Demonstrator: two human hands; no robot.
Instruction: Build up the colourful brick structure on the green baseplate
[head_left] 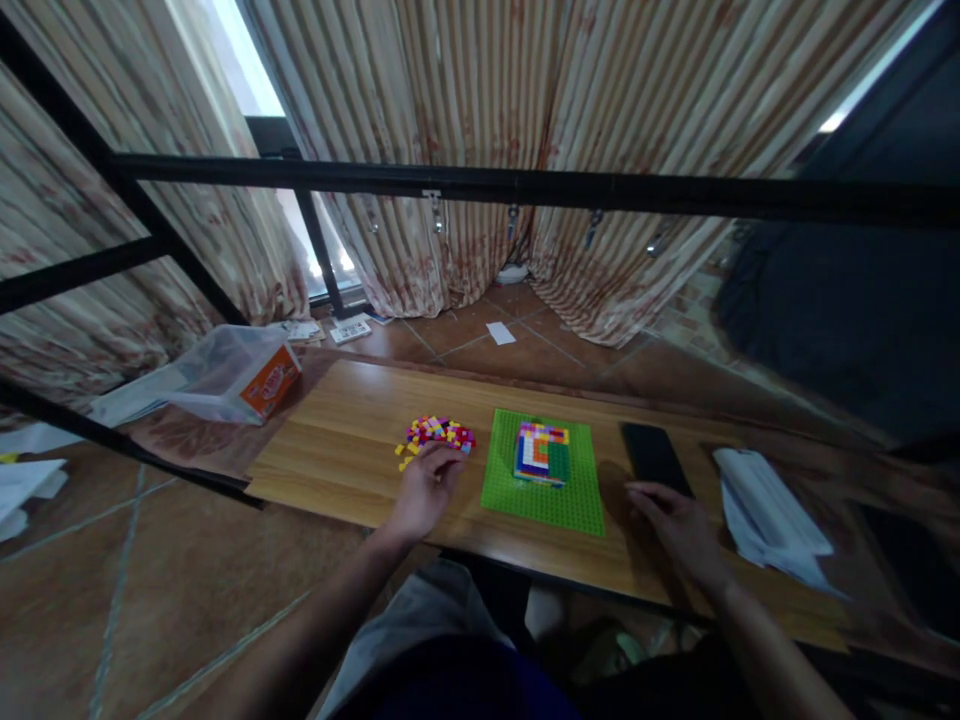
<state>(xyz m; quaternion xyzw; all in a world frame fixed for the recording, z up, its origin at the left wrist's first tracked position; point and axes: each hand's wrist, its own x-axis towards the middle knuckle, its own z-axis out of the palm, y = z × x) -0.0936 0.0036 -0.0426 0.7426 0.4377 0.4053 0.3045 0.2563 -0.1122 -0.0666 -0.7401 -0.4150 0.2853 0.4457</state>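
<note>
My left hand [429, 492] is at the near edge of a loose pile of small coloured toy bricks [436, 430], its fingers drawn together. Whatever is between its fingertips is too small to make out. To its right, a green studded baseplate [540, 508] bears a low block of multicoloured bricks [541, 455], with white, orange, green, blue and pink on top. My right hand [679, 530] is beyond the plate's right edge, close to a dark flat phone-like object [654, 455]. Its thumb and fingers are curled together, and anything they hold is hidden.
The wooden board [337, 430] carries all this, with a white plastic packet [769, 510] at its right. Left of it stands a clear plastic box [232, 375] with an orange label. A black metal rail [480, 182] crosses in front of striped curtains [472, 90].
</note>
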